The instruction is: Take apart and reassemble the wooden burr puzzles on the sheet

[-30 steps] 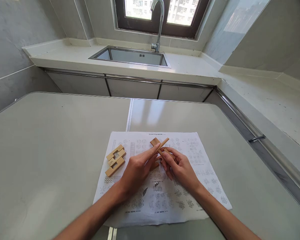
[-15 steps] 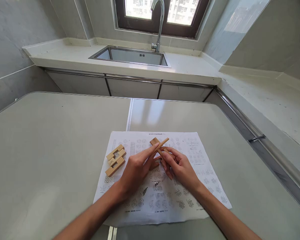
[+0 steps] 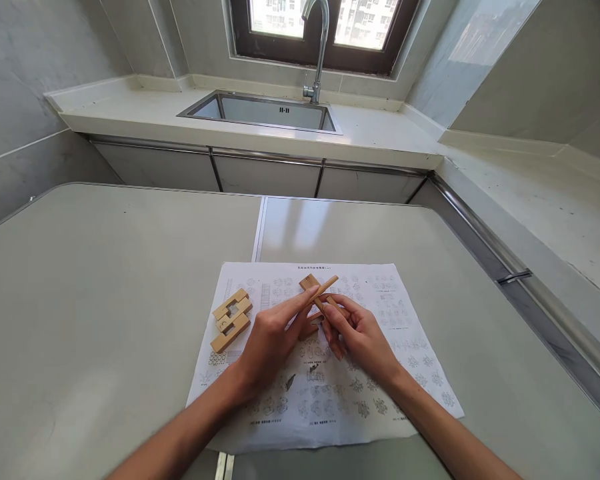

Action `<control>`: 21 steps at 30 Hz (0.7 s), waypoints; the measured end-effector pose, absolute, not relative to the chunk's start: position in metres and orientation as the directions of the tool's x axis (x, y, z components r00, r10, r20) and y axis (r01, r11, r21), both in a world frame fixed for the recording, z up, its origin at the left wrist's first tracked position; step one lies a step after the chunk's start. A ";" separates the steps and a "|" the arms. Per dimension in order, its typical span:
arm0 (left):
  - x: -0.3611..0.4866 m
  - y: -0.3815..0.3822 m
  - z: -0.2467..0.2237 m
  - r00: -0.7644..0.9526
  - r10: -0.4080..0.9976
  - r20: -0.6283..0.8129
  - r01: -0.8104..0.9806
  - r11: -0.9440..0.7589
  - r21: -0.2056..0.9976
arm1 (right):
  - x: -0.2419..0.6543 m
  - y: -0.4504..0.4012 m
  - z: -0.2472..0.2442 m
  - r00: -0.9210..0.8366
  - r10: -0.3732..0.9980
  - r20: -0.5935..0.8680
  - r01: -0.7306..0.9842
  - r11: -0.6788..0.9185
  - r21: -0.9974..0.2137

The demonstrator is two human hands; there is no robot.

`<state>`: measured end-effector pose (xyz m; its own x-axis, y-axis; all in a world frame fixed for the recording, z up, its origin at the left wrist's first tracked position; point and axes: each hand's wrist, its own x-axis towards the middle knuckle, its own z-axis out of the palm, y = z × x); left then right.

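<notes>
Over a printed sheet (image 3: 330,433), my left hand (image 3: 273,337) is closed on a slim wooden puzzle stick (image 3: 330,285), which slants up to the right. My right hand (image 3: 359,328) grips wooden puzzle pieces from the other side, its thumb and fingertips pressed together. The stick crosses over a flat wooden piece (image 3: 308,281). Below the crossing, another wooden piece (image 3: 307,329) shows by the left fingers. Fingers hide parts of these pieces, so how they join cannot be made out. Interlocked wooden puzzle pieces (image 3: 231,320) lie on the sheet, left of my left hand.
The sheet carries many small diagrams and two dark torn spots. It lies on a pale table (image 3: 105,300) with a seam down it. Behind are a counter with a sink (image 3: 260,110), a faucet (image 3: 323,53) and a window; another counter (image 3: 540,193) runs along the right.
</notes>
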<state>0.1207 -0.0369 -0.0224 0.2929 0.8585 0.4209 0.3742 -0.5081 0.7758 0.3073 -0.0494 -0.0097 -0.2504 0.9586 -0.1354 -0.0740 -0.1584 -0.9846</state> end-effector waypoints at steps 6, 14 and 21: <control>0.120 -0.037 -0.023 0.275 0.861 0.427 0.387 -0.506 0.771 | 0.306 -0.051 -0.010 -0.258 0.959 -0.120 -0.089 -0.147 -0.985; 0.120 -0.037 -0.022 0.246 0.878 0.410 0.391 -0.477 0.787 | 0.308 -0.050 -0.010 -0.266 0.956 -0.124 -0.054 -0.143 -0.988; 0.118 -0.035 -0.011 0.151 0.936 0.319 0.332 -0.352 0.875 | 0.316 -0.046 -0.016 -0.029 0.999 0.029 0.235 0.035 -0.971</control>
<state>0.1184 -0.0348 -0.0108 0.1510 0.9357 0.3188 0.3318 -0.3518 0.8753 0.3163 -0.0460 -0.0159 -0.0290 0.9992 0.0292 0.2351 0.0352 -0.9713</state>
